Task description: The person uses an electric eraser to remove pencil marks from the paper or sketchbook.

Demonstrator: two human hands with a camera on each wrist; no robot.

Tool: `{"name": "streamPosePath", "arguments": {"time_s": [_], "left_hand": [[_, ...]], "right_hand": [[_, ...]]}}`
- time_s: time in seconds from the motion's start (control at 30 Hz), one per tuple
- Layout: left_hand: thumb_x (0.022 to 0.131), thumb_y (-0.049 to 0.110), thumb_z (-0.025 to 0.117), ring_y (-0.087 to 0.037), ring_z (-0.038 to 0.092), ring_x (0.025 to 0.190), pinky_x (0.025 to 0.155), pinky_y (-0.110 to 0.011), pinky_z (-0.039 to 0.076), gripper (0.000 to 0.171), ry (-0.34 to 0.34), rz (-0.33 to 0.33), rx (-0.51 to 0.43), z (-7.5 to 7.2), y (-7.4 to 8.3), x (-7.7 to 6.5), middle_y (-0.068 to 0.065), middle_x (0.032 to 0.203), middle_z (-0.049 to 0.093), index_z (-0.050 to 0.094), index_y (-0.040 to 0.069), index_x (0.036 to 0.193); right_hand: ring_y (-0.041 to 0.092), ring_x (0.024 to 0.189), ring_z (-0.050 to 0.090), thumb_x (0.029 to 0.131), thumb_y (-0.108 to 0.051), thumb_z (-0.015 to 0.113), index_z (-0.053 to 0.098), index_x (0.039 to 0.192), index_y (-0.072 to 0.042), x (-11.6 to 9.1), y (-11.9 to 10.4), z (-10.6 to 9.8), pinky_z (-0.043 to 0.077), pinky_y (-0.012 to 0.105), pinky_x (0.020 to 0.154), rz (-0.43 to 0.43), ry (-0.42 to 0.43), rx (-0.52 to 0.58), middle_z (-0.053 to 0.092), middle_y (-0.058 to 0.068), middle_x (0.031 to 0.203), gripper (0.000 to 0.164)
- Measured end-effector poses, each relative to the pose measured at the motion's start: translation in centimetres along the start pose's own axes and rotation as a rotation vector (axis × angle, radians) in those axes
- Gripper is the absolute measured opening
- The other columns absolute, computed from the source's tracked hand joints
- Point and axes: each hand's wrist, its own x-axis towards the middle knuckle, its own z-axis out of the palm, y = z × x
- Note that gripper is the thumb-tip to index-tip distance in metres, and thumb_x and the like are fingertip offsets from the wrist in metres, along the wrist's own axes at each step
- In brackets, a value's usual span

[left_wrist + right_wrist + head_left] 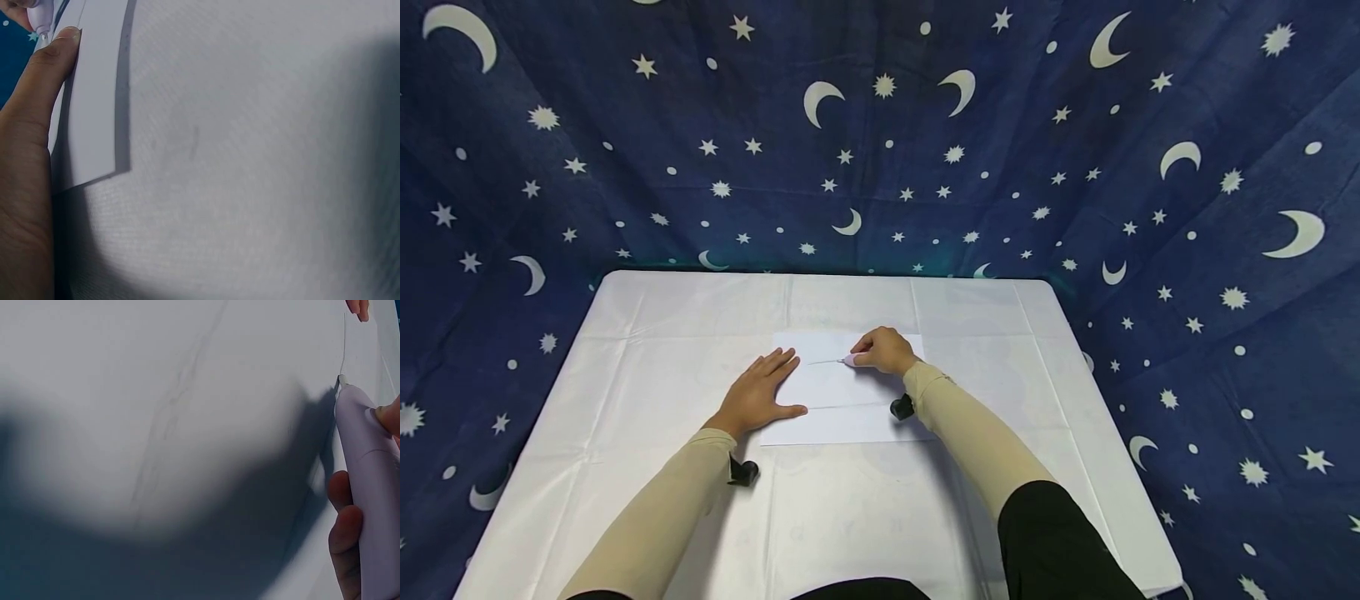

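Observation:
A white sheet of paper [831, 425] lies on the table with a crease across it. My left hand [758, 395] rests on its left part, fingers straight and thumb spread towards the right. In the left wrist view the thumb [53, 65] presses the paper. My right hand [886, 352] grips a lilac craft knife [369, 462], its thumb on top of the body and other fingers curled beneath. The small metal tip [342, 380] meets the paper. From it a thin dark line [822, 362] runs leftwards, towards the left hand.
The white cloth-covered table [662, 375] carries fold lines. Behind and beside it hangs a dark blue curtain [880, 192] with moons and stars. Small black wrist cameras [744, 472] sit at both cuffs.

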Motion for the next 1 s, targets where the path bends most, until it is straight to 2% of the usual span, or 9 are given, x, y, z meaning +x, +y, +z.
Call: {"name": "streamPosePath", "arguments": {"time_s": [0.23,0.53,0.77,1.0], "left_hand": [[0.065,0.077,0.05,-0.018,0.009,0.135,0.11,-0.037,0.007,0.101,-0.016,-0.019,0.008,-0.2,-0.1,-0.1,0.001,0.148,0.02,0.03,0.016,0.142],[0.065,0.078,0.049,-0.019,0.012,0.135,0.109,-0.037,0.009,0.1,-0.007,-0.008,0.01,-0.1,0.1,0.0,0.001,0.147,0.022,0.031,0.016,0.141],[0.065,0.077,0.051,-0.018,0.011,0.135,0.11,-0.037,0.008,0.1,-0.016,-0.017,0.011,-0.4,0.1,0.0,0.001,0.147,0.022,0.032,0.016,0.141],[0.066,0.076,0.052,-0.019,0.01,0.135,0.109,-0.038,0.007,0.099,-0.034,-0.014,0.002,-0.3,0.2,0.1,0.001,0.147,0.021,0.031,0.015,0.141]], "right_hand": [[0.007,0.079,0.054,0.075,-0.029,0.073,0.073,0.09,-0.022,0.3,0.8,-0.1,0.045,0.024,0.068,0.019,0.008,-0.005,0.063,-0.011,0.083,0.017],[0.008,0.079,0.055,0.075,-0.028,0.073,0.073,0.09,-0.02,0.1,-0.2,-0.2,0.045,0.025,0.069,-0.002,-0.002,-0.008,0.064,-0.01,0.082,0.017],[0.007,0.078,0.054,0.074,-0.029,0.074,0.073,0.087,-0.022,0.3,0.4,-0.6,0.045,0.023,0.067,0.012,0.007,-0.025,0.063,-0.012,0.081,0.015],[0.009,0.077,0.055,0.075,-0.028,0.073,0.073,0.089,-0.02,0.1,-0.3,-0.6,0.045,0.023,0.065,-0.002,-0.023,-0.013,0.063,-0.01,0.08,0.016]]}}
